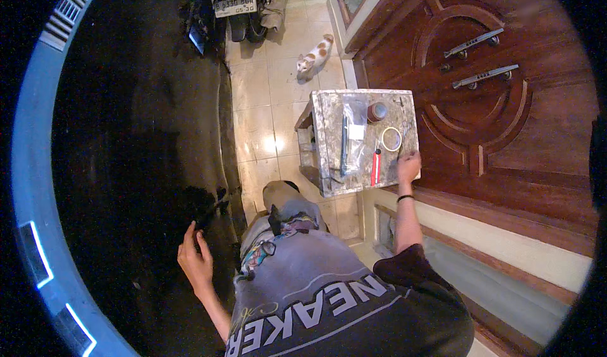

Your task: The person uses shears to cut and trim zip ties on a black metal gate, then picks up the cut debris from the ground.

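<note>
A stained white small table [325, 104] stands before me, holding a clear bag [354, 123] with long items inside, a reddish-brown cylindrical container [377, 111], a pale tape roll [384, 139], a red cutter-like tool [377, 166] and small scissors [405, 129]. My right hand [408, 166] is at the table's right edge, below the tape, fingers curled around something I cannot make out. My left hand [195, 259] is out to the left over a dark glossy surface, fingers apart and holding nothing.
A dark, glossy expanse [126, 135] fills the left. A parked motorbike [240, 22] is at the top, and a white-and-orange cat [315, 56] stands on the tiled floor [253, 129] beyond the table. A carved wooden double door [518, 123] runs along the right.
</note>
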Demonstrator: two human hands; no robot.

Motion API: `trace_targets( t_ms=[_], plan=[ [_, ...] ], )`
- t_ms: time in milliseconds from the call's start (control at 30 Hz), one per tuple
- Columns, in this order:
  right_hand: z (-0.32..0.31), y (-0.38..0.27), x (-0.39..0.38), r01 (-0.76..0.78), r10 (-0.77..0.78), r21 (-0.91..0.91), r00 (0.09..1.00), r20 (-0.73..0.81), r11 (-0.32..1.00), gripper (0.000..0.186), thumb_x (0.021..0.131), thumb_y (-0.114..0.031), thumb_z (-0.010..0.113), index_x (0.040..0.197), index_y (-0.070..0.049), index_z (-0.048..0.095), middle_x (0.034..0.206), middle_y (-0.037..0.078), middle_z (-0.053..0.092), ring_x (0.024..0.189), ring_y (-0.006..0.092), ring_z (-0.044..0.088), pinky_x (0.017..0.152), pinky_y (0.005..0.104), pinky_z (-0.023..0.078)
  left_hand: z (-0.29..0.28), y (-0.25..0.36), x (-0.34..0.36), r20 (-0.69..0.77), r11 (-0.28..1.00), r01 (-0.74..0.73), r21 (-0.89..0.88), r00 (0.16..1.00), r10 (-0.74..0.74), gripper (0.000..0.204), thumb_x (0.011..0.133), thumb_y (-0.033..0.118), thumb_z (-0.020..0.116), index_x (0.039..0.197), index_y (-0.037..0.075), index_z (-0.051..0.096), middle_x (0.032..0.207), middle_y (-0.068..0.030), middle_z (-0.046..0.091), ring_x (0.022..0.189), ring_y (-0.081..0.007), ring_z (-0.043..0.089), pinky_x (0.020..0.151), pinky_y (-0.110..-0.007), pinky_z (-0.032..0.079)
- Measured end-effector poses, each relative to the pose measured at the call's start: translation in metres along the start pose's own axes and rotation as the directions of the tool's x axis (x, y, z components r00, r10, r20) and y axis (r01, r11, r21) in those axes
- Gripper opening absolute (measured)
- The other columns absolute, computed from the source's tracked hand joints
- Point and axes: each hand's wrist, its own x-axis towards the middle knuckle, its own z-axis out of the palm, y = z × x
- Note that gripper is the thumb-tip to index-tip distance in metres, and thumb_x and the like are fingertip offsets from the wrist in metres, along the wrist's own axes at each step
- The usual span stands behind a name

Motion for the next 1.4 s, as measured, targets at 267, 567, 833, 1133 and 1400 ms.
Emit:
trace_targets(
  t_ms=[267, 567, 833, 1133, 1400],
  plan=[
    [0.075, 0.057, 0.134, 0.128, -0.107, -0.125, 0.981, 0.163, 0.984, 0.049, 0.084, -0.035, 0.081, 0.110, 0.006, 0.071, 0.108, 0.029, 0.074, 0.101, 0.0458, 0.071, 0.087, 0.0502, 0.056, -0.029, 0.037, 0.118, 0.084, 0.966, -0.257, 0.030, 0.964, 0.254, 0.029, 0.094, 0.012, 0.068, 0.123, 0.006, 0.070, 0.097, -0.0150, 0.075, 0.081, -0.0343, 0.070, 0.074, -0.043, 0.052],
    [0.105, 0.093, 0.185, 0.050, -0.021, -0.142, 0.980, 0.196, 0.989, 0.037, 0.074, -0.025, 0.070, 0.063, 0.010, 0.062, 0.060, 0.023, 0.064, 0.056, 0.0357, 0.058, 0.061, 0.0527, 0.045, 0.004, 0.098, 0.285, 0.049, 0.959, -0.277, -0.059, 0.959, 0.280, 0.027, 0.096, 0.014, 0.066, 0.122, 0.005, 0.069, 0.098, -0.0162, 0.075, 0.083, -0.0344, 0.071, 0.077, -0.045, 0.054],
    [0.089, 0.037, 0.182, -0.044, 0.056, -0.227, 0.998, 0.044, 0.973, 0.035, 0.083, -0.018, 0.074, 0.107, 0.004, 0.060, 0.094, 0.025, 0.071, 0.081, 0.0432, 0.069, 0.074, 0.0547, 0.053, 0.065, 0.155, 0.453, 0.147, 0.937, -0.014, -0.348, 0.987, 0.070, 0.031, 0.099, 0.019, 0.066, 0.126, 0.005, 0.067, 0.104, -0.0136, 0.076, 0.087, -0.0278, 0.073, 0.081, -0.037, 0.055],
    [0.049, -0.216, 0.272, 0.158, -0.165, 0.068, 0.979, 0.118, 0.985, 0.034, 0.087, 0.006, 0.054, 0.121, 0.000, 0.056, 0.109, 0.024, 0.065, 0.091, 0.0446, 0.065, 0.083, 0.0478, 0.051, 0.076, 0.214, 0.613, -0.367, 0.923, -0.267, -0.277, 0.917, 0.155, 0.041, 0.092, 0.013, 0.072, 0.131, 0.003, 0.063, 0.121, -0.0170, 0.069, 0.109, -0.0328, 0.067, 0.098, -0.043, 0.052],
    [0.158, -0.591, 0.311, 0.294, -0.598, 0.688, 0.762, 0.251, 0.663, 0.024, 0.100, -0.001, 0.053, 0.122, 0.000, 0.062, 0.115, 0.013, 0.067, 0.096, 0.0226, 0.066, 0.084, 0.0342, 0.055, -0.106, 0.297, 0.726, -0.765, 0.930, 0.132, 0.342, 0.614, 0.195, 0.063, 0.089, 0.031, 0.077, 0.142, 0.002, 0.055, 0.138, -0.0191, 0.060, 0.130, -0.0403, 0.055, 0.113, -0.054, 0.039]
  ],
)
